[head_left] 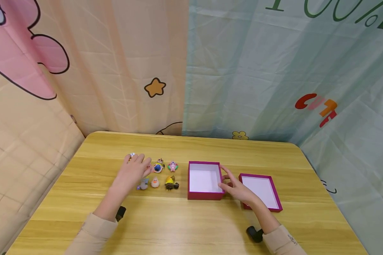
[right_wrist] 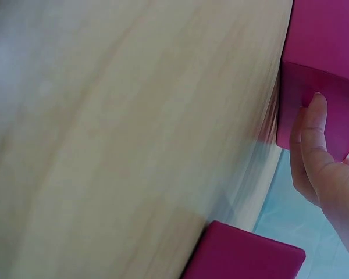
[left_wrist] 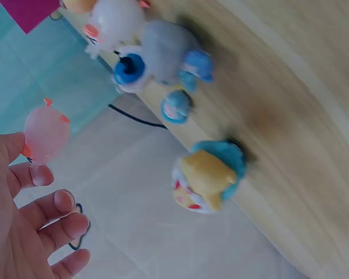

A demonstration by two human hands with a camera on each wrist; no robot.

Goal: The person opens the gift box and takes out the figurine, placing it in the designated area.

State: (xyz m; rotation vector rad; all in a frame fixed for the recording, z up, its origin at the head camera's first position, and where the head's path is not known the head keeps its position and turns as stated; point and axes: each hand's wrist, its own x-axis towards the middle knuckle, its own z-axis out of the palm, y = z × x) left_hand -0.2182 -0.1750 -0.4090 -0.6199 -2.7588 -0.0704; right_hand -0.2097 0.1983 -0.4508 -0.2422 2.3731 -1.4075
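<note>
My left hand (head_left: 134, 168) is over the left end of a group of small figurines. Between its thumb and forefinger it pinches a pink round figurine (left_wrist: 47, 133), the other fingers loosely bent below. Closest to it on the table are a grey figurine (head_left: 143, 183) and a blue-and-white one (head_left: 158, 167). A yellow-and-teal figurine (left_wrist: 206, 174) stands beyond them in the left wrist view. My right hand (head_left: 237, 189) holds the right wall of an open magenta box (head_left: 204, 196), fingers against its outer side and thumb over the rim. The box's white inside holds nothing.
A white chick-like figurine (head_left: 155, 182), a yellow-and-brown one (head_left: 170, 182) and a pink-and-green one (head_left: 173, 166) stand left of the box. The magenta lid (head_left: 261, 189) lies to its right, white inside up. Printed curtains (head_left: 242, 71) hang behind the wooden table (head_left: 166, 226).
</note>
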